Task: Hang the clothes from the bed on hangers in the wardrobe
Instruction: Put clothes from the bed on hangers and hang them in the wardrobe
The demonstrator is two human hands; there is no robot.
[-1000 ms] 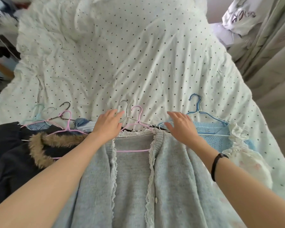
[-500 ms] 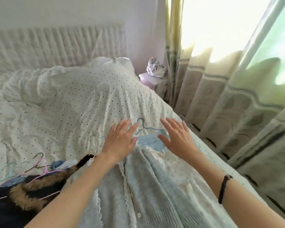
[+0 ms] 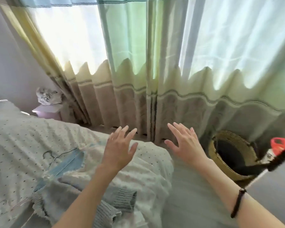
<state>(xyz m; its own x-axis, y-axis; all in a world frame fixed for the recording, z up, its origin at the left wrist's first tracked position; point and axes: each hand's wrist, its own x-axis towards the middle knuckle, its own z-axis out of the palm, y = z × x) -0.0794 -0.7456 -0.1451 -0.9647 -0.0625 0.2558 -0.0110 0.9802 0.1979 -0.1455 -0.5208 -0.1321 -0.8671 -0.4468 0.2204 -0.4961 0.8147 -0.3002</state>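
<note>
The grey cardigan lies on the bed at seven o'clock, a blue garment on a wire hanger beside it. Left hand and right hand hover with fingers spread apart, holding nothing. Curtains hang at twelve; a woven basket sits at three.

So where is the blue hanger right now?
In the head view, the blue hanger lies lower left on the dotted bedspread, left of the left hand.

Left hand, right hand spread, empty, above bed; curtain behind.
</note>
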